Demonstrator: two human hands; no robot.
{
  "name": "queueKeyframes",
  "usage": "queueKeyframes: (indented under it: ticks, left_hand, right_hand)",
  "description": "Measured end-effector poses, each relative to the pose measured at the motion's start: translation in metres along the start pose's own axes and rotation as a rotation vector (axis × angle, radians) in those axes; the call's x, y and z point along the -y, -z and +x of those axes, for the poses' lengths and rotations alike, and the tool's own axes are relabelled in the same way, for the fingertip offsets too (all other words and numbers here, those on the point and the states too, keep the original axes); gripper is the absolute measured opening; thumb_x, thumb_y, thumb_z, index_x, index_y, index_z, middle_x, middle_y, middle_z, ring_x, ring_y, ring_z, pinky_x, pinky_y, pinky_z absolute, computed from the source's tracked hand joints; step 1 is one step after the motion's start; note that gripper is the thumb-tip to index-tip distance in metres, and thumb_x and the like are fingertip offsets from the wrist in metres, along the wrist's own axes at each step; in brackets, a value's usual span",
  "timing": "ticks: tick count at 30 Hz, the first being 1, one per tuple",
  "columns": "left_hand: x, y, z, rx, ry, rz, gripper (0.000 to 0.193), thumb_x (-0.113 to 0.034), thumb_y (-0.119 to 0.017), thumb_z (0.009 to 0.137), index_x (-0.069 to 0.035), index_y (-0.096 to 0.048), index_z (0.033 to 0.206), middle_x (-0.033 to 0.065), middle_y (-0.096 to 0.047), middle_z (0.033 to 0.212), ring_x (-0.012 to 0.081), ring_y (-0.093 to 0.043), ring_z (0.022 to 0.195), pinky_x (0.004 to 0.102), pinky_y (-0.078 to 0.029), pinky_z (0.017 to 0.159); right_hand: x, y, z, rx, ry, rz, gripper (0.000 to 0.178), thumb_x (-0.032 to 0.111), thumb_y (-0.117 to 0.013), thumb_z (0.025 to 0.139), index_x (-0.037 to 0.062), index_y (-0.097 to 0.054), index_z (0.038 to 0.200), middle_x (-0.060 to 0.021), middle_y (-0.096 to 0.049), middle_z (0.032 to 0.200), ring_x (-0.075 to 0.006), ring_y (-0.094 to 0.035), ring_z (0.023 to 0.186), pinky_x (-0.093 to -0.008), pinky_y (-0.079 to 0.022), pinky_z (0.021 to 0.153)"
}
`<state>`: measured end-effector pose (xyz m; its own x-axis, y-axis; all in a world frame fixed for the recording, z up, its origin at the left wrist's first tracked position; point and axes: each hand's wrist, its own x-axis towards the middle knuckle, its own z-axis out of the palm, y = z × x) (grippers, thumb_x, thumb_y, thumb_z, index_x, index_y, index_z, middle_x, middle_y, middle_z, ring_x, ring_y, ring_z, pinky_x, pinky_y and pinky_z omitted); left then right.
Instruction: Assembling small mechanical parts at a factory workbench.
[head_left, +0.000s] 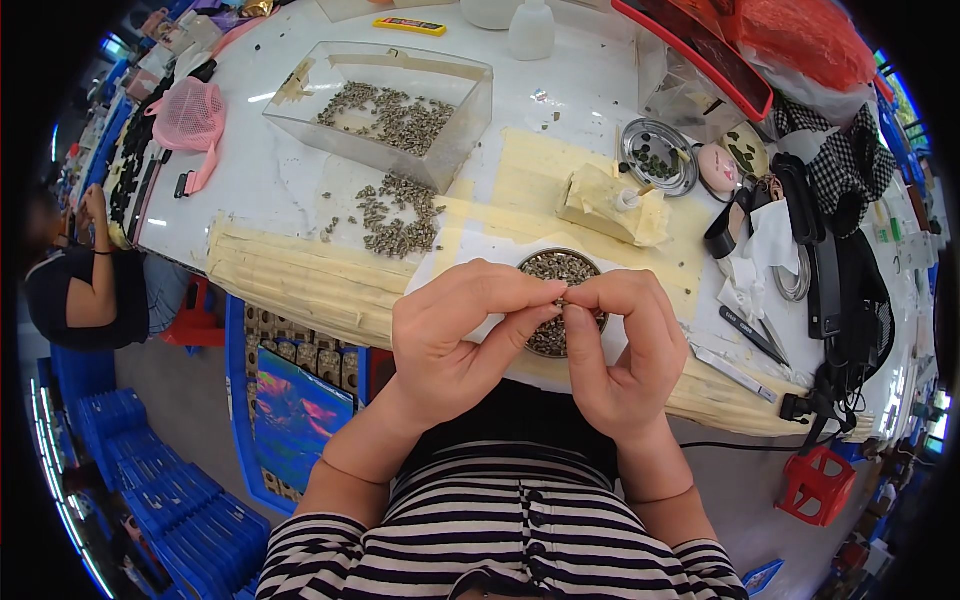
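My left hand (450, 335) and my right hand (635, 350) meet at the front of the table, thumbs and forefingers pinched fingertip to fingertip. Whatever lies between those fingertips is too small to make out. Just beneath them is a round dish (599, 268) filled with small metallic pieces (560, 264), partly hidden by my fingers. Beyond my left hand, a loose heap of similar small pieces (400, 215) lies on the tabletop. Behind that heap a clear plastic box (460, 140) holds many more of them.
A tape-wrapped block (600, 208) stands beyond my right hand, near a metal dish (692, 165) with dark bits. Tweezers (735, 373) and a dark-handled tool (752, 333) lie at right. A red stool (815, 487) is below. Another person (90, 285) sits at far left.
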<state>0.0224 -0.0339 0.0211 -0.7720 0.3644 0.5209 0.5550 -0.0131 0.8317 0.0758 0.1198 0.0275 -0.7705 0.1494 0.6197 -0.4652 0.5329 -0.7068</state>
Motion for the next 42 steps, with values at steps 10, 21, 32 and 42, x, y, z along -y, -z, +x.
queueKeyframes:
  ticks: [10, 21, 32, 42]
  left_hand:
    - [-0.001, 0.000, -0.001, 0.004, -0.025, 0.051, 0.017, 0.004, -0.073, 0.080, -0.001, -0.071, 0.097, 0.0104, -0.070, 0.084, 0.0211, -0.067, 0.073, 0.0287, -0.052, 0.065]
    - [-0.010, 0.003, -0.006, 0.039, 0.337, -0.280, 0.008, 0.000, -0.066, 0.090, 0.004, -0.068, 0.096, 0.0097, -0.069, 0.087, 0.0136, -0.066, 0.076, 0.0251, -0.053, 0.069]
    - [-0.006, 0.004, 0.001, 0.030, -0.028, 0.067, 0.020, 0.005, -0.075, 0.079, 0.002, -0.070, 0.098, 0.0105, -0.070, 0.086, 0.0190, -0.068, 0.074, 0.0270, -0.054, 0.066]
    - [-0.007, -0.002, 0.001, -0.040, -0.161, 0.236, 0.023, 0.007, -0.077, 0.074, 0.001, -0.071, 0.094, 0.0111, -0.070, 0.082, 0.0224, -0.068, 0.071, 0.0293, -0.053, 0.062]
  right_hand:
    - [-0.001, 0.000, 0.000, -0.009, 0.026, -0.004, 0.015, -0.006, -0.071, 0.078, -0.0018, -0.063, 0.090, -0.0109, -0.065, 0.082, -0.0208, -0.062, 0.070, -0.0276, -0.050, 0.059]
    - [0.000, 0.000, -0.001, -0.018, 0.038, -0.004, 0.020, -0.004, -0.074, 0.077, 0.0001, -0.069, 0.096, -0.0109, -0.065, 0.086, -0.0207, -0.064, 0.072, -0.0277, -0.051, 0.061]
    - [0.000, 0.001, 0.000, -0.005, 0.019, 0.012, 0.013, -0.006, -0.071, 0.080, -0.0018, -0.064, 0.091, -0.0110, -0.066, 0.082, -0.0224, -0.063, 0.071, -0.0290, -0.051, 0.062]
    - [-0.001, 0.001, 0.001, -0.010, 0.035, 0.015, 0.014, -0.006, -0.071, 0.080, -0.0019, -0.065, 0.091, -0.0106, -0.066, 0.082, -0.0222, -0.062, 0.069, -0.0288, -0.050, 0.061]
